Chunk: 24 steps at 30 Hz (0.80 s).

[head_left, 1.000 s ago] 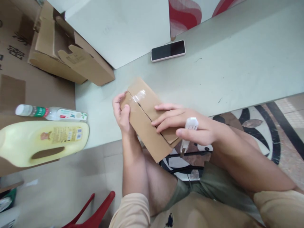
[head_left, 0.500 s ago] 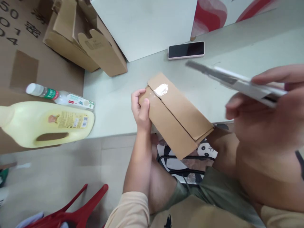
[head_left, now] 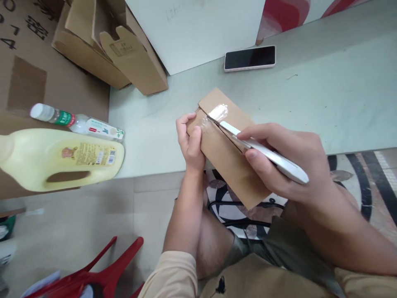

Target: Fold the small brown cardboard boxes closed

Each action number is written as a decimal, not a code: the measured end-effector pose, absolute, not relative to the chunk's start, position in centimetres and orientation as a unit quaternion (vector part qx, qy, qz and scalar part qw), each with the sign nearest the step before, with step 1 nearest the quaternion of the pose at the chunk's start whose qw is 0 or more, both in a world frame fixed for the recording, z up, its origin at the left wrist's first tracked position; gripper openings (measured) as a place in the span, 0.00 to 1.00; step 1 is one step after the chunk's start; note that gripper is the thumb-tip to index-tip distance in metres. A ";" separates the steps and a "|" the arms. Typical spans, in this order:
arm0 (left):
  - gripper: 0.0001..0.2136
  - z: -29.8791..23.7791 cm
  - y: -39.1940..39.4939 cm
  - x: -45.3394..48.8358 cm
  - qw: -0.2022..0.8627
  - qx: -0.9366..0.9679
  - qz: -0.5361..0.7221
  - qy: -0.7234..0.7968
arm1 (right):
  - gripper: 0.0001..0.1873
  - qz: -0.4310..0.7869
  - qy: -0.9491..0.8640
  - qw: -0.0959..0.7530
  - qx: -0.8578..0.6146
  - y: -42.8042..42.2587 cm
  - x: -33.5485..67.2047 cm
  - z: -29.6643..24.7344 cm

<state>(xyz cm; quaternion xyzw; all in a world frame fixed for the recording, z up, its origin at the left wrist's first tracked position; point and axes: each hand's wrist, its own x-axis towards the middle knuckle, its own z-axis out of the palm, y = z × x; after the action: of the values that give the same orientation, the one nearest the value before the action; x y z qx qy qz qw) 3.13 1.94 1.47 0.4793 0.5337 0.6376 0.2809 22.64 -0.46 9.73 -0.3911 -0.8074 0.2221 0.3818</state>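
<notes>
My left hand (head_left: 192,142) grips the near-left end of a small brown cardboard box (head_left: 231,161), thumb on top and fingers around its edge. The box is tilted over the table's front edge, with its flap seam facing up. Shiny clear tape (head_left: 218,111) crosses that seam near my left thumb. In my right hand (head_left: 288,159) is a white utility knife (head_left: 276,160), pinched between thumb and fingers. Its blade is out, and the tip touches the seam at the tape. Part of the box's right side is hidden behind my right hand.
A phone (head_left: 249,58) lies on the table (head_left: 322,91) beyond the box. Opened cardboard cartons (head_left: 136,62), a plastic bottle (head_left: 81,125) and a pale yellow jug (head_left: 62,159) stand to the left. A white box (head_left: 198,33) is at the back; a red chair (head_left: 102,273) is lower left.
My right hand has brought the knife from the right, down and leftward onto the taped seam. My left hand keeps its hold on the box; the view has shifted slightly.
</notes>
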 end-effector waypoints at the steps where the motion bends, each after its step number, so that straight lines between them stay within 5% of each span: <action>1: 0.20 1.5 2.0 3.2 0.282 0.476 0.640 0.533 | 0.09 0.212 -0.809 0.382 -0.393 -0.6 22.6 9.7; 13: 0.15 1.5 2.1 3.5 0.274 0.475 0.654 0.520 | 0.07 0.055 -0.860 0.329 -0.385 -0.9 21.8 8.8; 24: 0.20 0.9 2.2 3.3 0.226 0.508 0.623 0.551 | 0.09 0.071 -0.846 0.349 -0.396 -0.8 21.8 8.9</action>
<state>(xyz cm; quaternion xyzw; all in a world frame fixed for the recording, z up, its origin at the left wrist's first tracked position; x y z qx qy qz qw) 3.33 2.18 0.93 0.5081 0.5508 0.6225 0.2257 21.82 -0.77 8.88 -0.3964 -0.8461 0.0713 0.3491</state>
